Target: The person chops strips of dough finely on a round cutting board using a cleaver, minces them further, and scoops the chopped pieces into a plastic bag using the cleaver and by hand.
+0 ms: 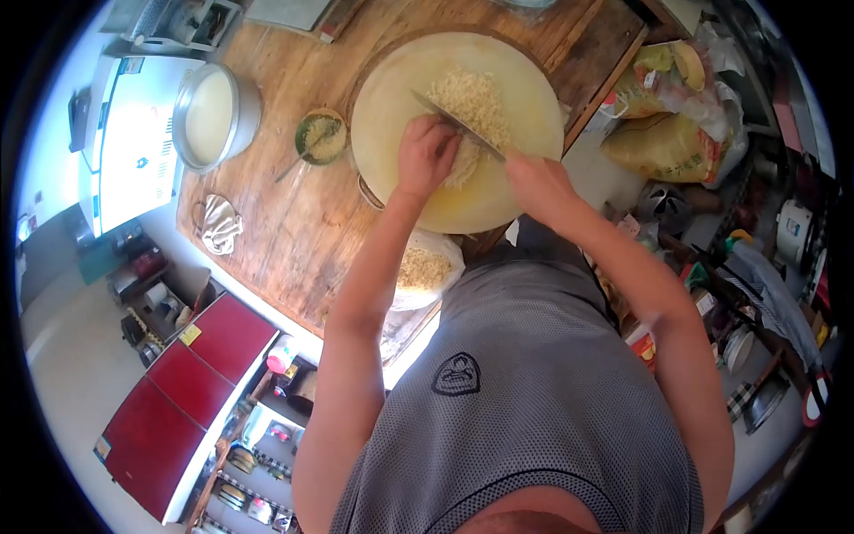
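Observation:
My right hand (540, 185) is wrapped round the handle of a kitchen knife (471, 133), whose blade slants up and left across a round chopping board (382, 98). Close against the blade's near side, my left hand (425, 157) has its fingers curled down onto a small heap of pale shredded food (464, 166). The fingertips are partly hidden. Beyond the blade lies a larger pile of finely chopped pale food (470, 100). A clear bag of similar chopped bits (422, 270) sits below the board, near my body.
On the wooden table (285, 214) are a small green bowl of pale food (322, 140) with a utensil, a large metal pot of whitish contents (206, 120) and a crumpled cloth (219, 224). Filled bags (667, 142) stand right of the table. A red cabinet (191, 383) is lower left.

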Demonstrator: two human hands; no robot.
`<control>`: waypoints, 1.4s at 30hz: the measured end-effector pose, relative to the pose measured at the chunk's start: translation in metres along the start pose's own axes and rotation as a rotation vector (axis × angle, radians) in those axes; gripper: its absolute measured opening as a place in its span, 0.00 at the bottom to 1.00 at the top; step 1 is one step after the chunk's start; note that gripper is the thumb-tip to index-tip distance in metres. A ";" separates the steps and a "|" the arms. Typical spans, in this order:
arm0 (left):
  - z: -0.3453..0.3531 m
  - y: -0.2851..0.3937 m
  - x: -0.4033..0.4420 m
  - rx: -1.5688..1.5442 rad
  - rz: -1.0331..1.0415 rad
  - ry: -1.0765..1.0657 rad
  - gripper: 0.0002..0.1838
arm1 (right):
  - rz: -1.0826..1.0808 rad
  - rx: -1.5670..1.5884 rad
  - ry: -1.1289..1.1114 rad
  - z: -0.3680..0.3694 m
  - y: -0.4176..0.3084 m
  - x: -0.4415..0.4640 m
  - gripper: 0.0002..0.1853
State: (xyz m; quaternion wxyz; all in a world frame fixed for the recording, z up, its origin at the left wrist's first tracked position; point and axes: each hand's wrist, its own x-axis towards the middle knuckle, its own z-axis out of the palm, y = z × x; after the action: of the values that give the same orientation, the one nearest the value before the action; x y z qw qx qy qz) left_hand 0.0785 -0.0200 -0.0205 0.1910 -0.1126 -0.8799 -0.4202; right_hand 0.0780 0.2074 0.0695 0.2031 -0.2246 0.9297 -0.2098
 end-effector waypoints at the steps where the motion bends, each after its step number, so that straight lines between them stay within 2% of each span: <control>1: 0.000 0.000 -0.001 0.003 0.001 0.005 0.09 | -0.016 0.005 -0.006 0.003 -0.003 0.012 0.07; 6: 0.003 -0.003 -0.004 0.001 0.011 0.036 0.08 | -0.011 -0.006 -0.002 0.001 -0.006 0.013 0.08; 8: 0.002 -0.006 -0.006 0.029 0.006 0.009 0.08 | 0.076 -0.022 -0.099 -0.004 0.000 -0.010 0.08; 11: 0.001 0.000 -0.005 0.008 -0.022 0.039 0.07 | 0.046 -0.047 -0.075 -0.001 0.022 -0.039 0.06; 16: -0.003 0.008 -0.003 -0.004 0.002 0.051 0.08 | 0.038 -0.027 -0.060 -0.026 0.014 -0.046 0.08; 21: -0.002 0.007 -0.001 0.005 0.008 0.032 0.09 | 0.061 0.000 -0.056 -0.012 0.001 -0.034 0.07; 24: -0.003 0.004 -0.001 0.009 0.014 0.013 0.08 | -0.014 0.015 0.005 0.002 -0.001 0.001 0.06; 26: -0.002 0.002 -0.002 0.011 0.013 0.005 0.08 | -0.007 0.002 -0.048 0.000 -0.007 0.014 0.07; 32: 0.000 0.001 -0.009 0.044 -0.011 0.030 0.07 | 0.079 -0.015 -0.110 -0.010 0.006 -0.032 0.07; 35: -0.001 0.005 -0.007 0.020 -0.019 0.034 0.08 | 0.034 -0.028 -0.084 -0.013 0.023 -0.047 0.08; 38: -0.001 0.006 -0.008 -0.008 -0.067 0.045 0.08 | 0.002 0.016 -0.004 -0.023 0.013 -0.049 0.08; 42: -0.002 0.005 -0.007 0.023 -0.014 0.047 0.07 | 0.026 -0.005 -0.036 -0.004 0.003 -0.036 0.06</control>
State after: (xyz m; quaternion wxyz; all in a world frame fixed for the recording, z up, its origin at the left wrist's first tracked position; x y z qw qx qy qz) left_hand 0.0867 -0.0186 -0.0189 0.2097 -0.0943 -0.8808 -0.4138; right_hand 0.1042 0.2288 0.0818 0.2221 -0.2169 0.9291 -0.2010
